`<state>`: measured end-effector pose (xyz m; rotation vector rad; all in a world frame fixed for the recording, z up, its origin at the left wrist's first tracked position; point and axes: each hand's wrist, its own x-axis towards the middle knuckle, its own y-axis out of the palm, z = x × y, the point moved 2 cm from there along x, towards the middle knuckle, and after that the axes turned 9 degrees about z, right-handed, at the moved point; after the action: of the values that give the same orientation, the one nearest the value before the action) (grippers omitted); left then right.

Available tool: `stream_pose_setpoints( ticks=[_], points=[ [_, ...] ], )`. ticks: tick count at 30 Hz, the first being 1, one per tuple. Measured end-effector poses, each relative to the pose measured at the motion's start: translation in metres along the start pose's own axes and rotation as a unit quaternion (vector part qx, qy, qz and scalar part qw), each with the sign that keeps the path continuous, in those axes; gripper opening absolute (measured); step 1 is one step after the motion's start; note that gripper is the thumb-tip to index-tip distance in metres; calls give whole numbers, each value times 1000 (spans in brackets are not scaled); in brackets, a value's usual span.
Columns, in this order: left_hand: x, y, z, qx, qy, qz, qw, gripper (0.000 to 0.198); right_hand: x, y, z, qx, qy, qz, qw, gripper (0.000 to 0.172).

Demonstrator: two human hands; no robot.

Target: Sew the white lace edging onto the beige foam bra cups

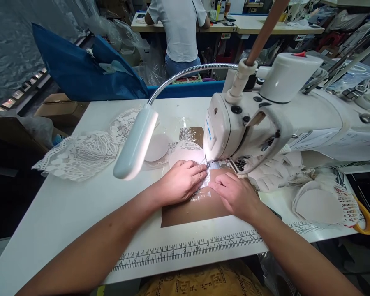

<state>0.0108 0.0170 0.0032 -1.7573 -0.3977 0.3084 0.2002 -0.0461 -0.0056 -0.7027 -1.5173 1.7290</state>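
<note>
My left hand (181,181) and my right hand (236,193) rest side by side on a small piece of lace fabric (205,177) in front of the needle of a white sewing machine (265,119). The left fingers lie nearly flat and together, pressing the piece onto a brown patch (191,211) of the table. My right fingers are curled, pinching the fabric's right edge. The needle area is brightly lit and partly hidden by the machine's head.
A white gooseneck lamp (134,144) hangs over the table's left half. White lace (80,154) is piled at the left, round foam cups (319,205) at the right. A ruler strip (188,248) runs along the front edge. A person in a white shirt (179,28) stands behind.
</note>
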Motion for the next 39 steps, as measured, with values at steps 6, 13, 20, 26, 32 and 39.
stream_pose_setpoints(
  ticks=[6, 13, 20, 26, 32, 39],
  points=[
    [1, -2, 2, 33, -9, -9, 999, 35, 5, 0, -1, -10, 43, -7, 999, 36],
    [2, 0, 10, 20, 2, -17, 1000, 33, 13, -1, 0, -53, 116, 21, 992, 47],
    [5, -2, 15, 23, -23, -23, 999, 34, 12, 2, -3, -36, 131, 12, 991, 52],
    [5, -2, 17, 47, -29, -18, 998, 36, 8, 6, -6, -15, 132, 3, 991, 49],
    [4, -6, 16, 89, -60, -6, 994, 37, 7, 5, -6, -8, 132, 3, 991, 48],
    [-10, -28, -5, 16, -121, 83, 989, 53, 3, 3, -10, -15, 118, -44, 992, 40]
  ],
)
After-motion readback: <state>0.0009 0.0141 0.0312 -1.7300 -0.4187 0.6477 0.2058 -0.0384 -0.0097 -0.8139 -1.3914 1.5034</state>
